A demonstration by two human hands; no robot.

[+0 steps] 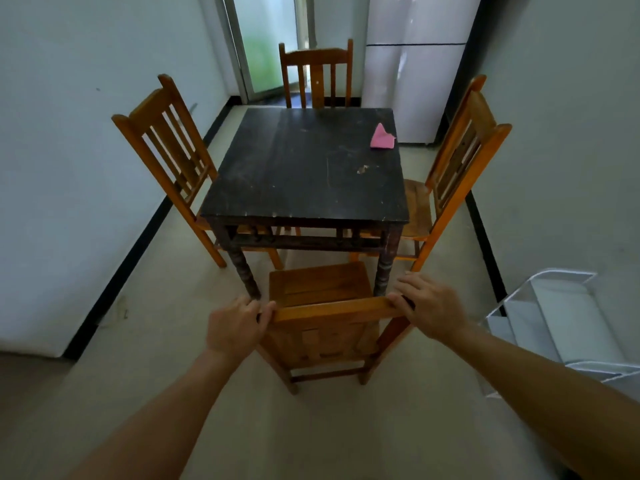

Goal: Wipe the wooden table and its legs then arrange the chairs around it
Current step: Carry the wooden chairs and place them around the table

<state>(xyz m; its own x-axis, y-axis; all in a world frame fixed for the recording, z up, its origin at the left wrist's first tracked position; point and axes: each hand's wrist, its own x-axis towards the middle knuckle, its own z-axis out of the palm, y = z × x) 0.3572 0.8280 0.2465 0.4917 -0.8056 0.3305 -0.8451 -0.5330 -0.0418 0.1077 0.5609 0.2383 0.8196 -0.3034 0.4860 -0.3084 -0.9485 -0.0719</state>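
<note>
A dark wooden table (pixel 298 168) with turned legs stands in the middle of the room. A pink cloth (pixel 382 138) lies near its far right corner. Orange wooden chairs stand at the left side (pixel 166 147), the far side (pixel 317 76) and the right side (pixel 460 161). A fourth chair (pixel 322 289) stands at the near side, its seat partly under the table edge. My left hand (pixel 237 327) grips the left end of its top rail. My right hand (pixel 431 308) grips the right end.
A white fridge (pixel 415 71) stands behind the table at the right. A glass door (pixel 266 46) is at the back. A white rack (pixel 561 327) sits on the floor at the right. White walls with a black skirting run along both sides.
</note>
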